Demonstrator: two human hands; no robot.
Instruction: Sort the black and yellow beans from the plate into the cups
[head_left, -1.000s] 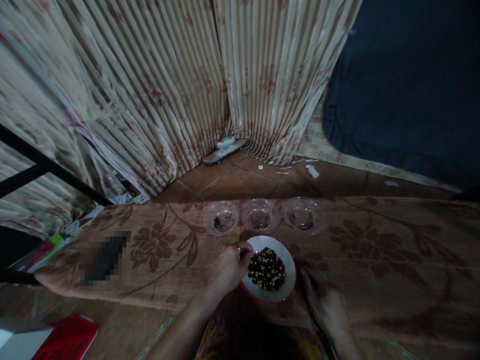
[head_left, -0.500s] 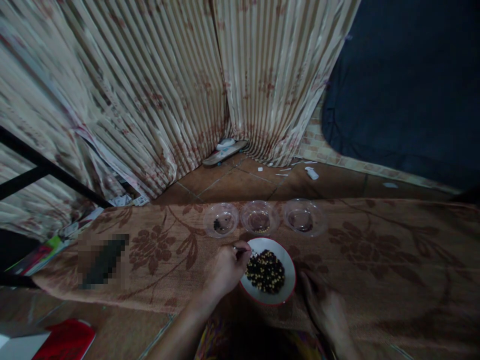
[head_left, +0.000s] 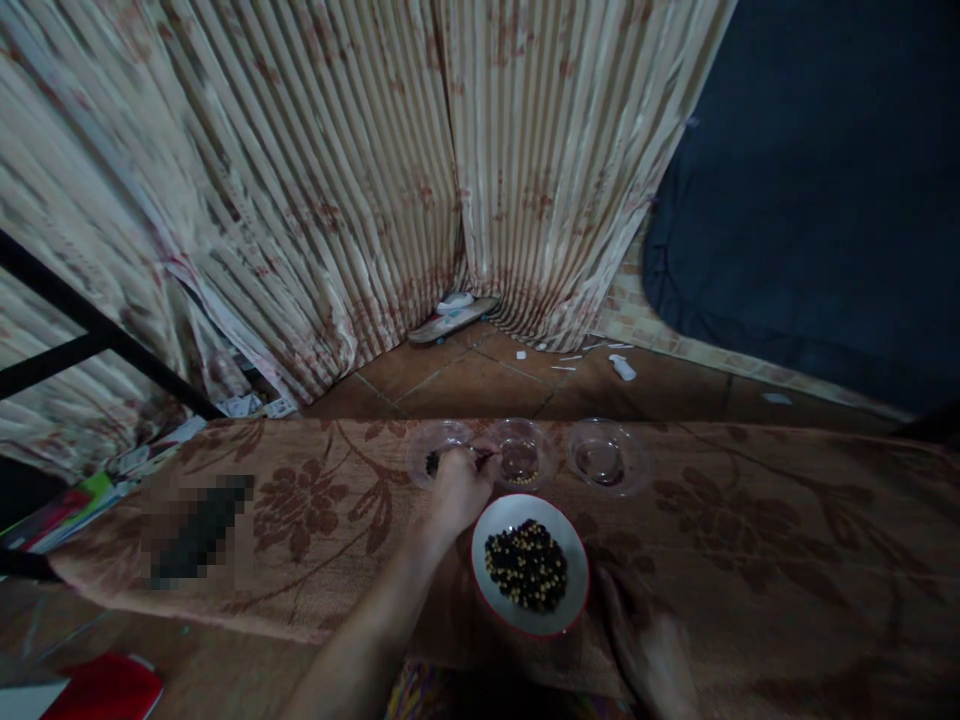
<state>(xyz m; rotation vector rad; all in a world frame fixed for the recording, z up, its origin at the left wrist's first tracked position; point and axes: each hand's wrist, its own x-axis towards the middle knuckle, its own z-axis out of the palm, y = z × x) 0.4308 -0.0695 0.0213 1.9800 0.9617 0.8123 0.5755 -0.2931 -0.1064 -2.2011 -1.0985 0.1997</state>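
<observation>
A white bowl with a red rim (head_left: 495, 607) holds a mix of dark and pale yellow beans or seeds (head_left: 527, 565). Beyond it stand three clear plastic bowls in a row. My left hand (head_left: 463, 488) reaches over the gap between the left clear bowl (head_left: 417, 455) and the middle clear bowl (head_left: 541, 445). Its fingers are pinched; what they hold is too small to make out. Some dark seeds lie in the left bowl and a few pale ones in the middle bowl. Blurred, my right hand (head_left: 649, 630) rests right of the white bowl with fingers stretched out.
The right clear bowl (head_left: 600, 460) stands apart from both hands. A brown flowered cloth (head_left: 750, 560) covers the surface. Behind are striped curtains (head_left: 360, 200), a skateboard (head_left: 454, 320) on the tiled floor, and a dark metal frame (head_left: 97, 335) at left.
My left hand has moved from the white bowl's rim, away from me, to the clear bowls, still pinched. My right hand stays beside the white bowl. The view has tilted slightly.
</observation>
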